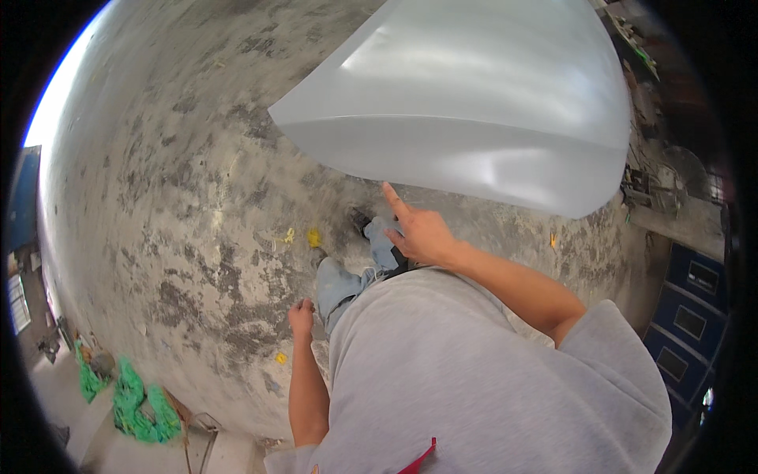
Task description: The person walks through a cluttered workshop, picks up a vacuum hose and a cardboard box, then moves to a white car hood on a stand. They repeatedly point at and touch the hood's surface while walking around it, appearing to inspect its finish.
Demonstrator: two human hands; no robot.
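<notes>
A large silver-grey car hood (458, 103) spans the upper right, its smooth face showing bright reflections and a crease line across it. My right hand (426, 235) is raised in front of me, index finger stretched out and thumb apart, holding nothing. That fingertip is at the hood's near edge; whether it touches cannot be told. My left hand (301, 317) hangs by my left leg, fingers curled in, with nothing visible in it. Whatever supports the hood is hidden beneath it.
The concrete floor (158, 229) is worn and stained, with a few yellow scraps (314, 238) on it. Green crumpled plastic (138, 403) lies at the lower left. Dark blue drawers (687, 320) stand at the right, below a cluttered bench (683, 229).
</notes>
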